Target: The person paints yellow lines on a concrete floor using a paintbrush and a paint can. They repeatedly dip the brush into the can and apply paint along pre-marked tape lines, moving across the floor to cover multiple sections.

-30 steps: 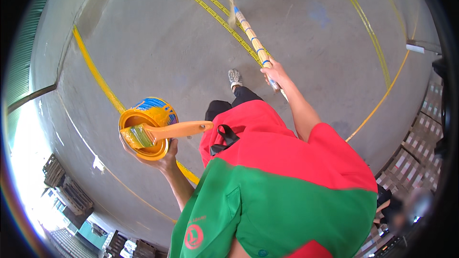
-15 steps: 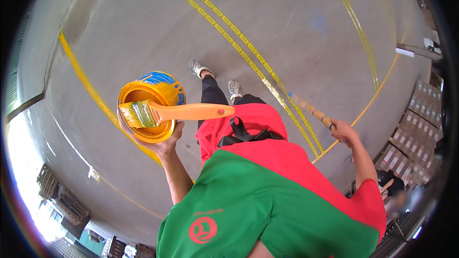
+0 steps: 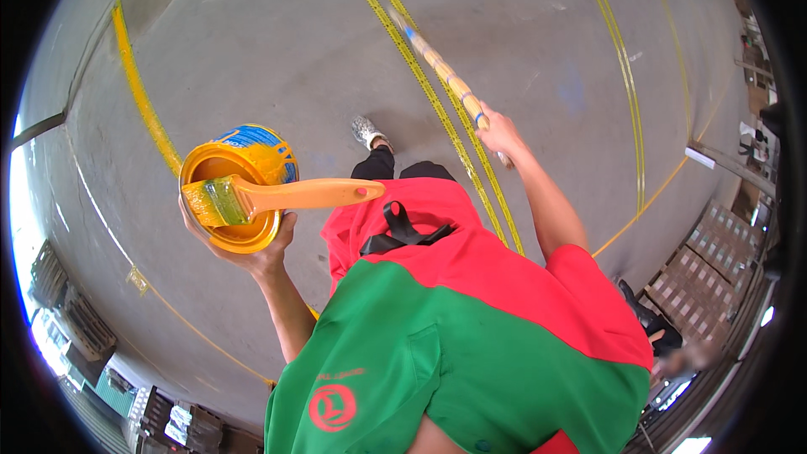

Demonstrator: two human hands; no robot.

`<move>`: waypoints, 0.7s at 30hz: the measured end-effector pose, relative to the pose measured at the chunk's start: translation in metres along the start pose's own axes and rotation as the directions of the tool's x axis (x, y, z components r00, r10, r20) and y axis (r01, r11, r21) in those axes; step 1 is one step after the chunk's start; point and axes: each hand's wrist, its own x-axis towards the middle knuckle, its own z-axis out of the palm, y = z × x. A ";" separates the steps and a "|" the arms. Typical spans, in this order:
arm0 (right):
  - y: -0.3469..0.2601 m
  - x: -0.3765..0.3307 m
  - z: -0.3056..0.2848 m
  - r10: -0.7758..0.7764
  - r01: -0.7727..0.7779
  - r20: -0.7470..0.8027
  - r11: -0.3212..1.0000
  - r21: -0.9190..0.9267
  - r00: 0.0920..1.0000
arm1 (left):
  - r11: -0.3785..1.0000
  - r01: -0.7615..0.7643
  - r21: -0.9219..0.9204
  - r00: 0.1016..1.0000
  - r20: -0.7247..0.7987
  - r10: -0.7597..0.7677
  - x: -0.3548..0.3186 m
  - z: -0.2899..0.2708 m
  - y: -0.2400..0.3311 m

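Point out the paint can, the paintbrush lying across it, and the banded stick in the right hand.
Paint can (image 3: 276, 166), head view: on its yellow-smeared outer wall.
Paintbrush (image 3: 290, 194), head view: on its orange handle.
Banded stick (image 3: 447, 74), head view: partway along its straw-coloured shaft.

A round red emblem (image 3: 333, 409) stands on the green shirt front (image 3: 496, 353) beneath small red lettering (image 3: 340, 375), and the blue label (image 3: 267, 133) of the paint can (image 3: 248, 246) bears pale lettering (image 3: 239, 134) partly covered by yellow paint (image 3: 269, 165).
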 end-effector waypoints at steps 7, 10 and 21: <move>0.006 -0.037 -0.050 -0.143 0.149 -0.082 0.986 0.073 0.986 | 0.998 -0.042 0.039 0.999 0.007 0.042 0.009 0.010 0.008; 0.047 -0.077 -0.058 0.003 -0.002 0.011 1.000 -0.020 1.000 | 0.998 -0.059 0.018 0.998 -0.015 0.059 0.008 0.018 0.006; 0.209 -0.136 -0.070 0.705 -0.418 0.358 0.673 -0.611 0.612 | 0.997 -0.004 0.073 0.997 -0.075 0.009 0.041 0.015 0.034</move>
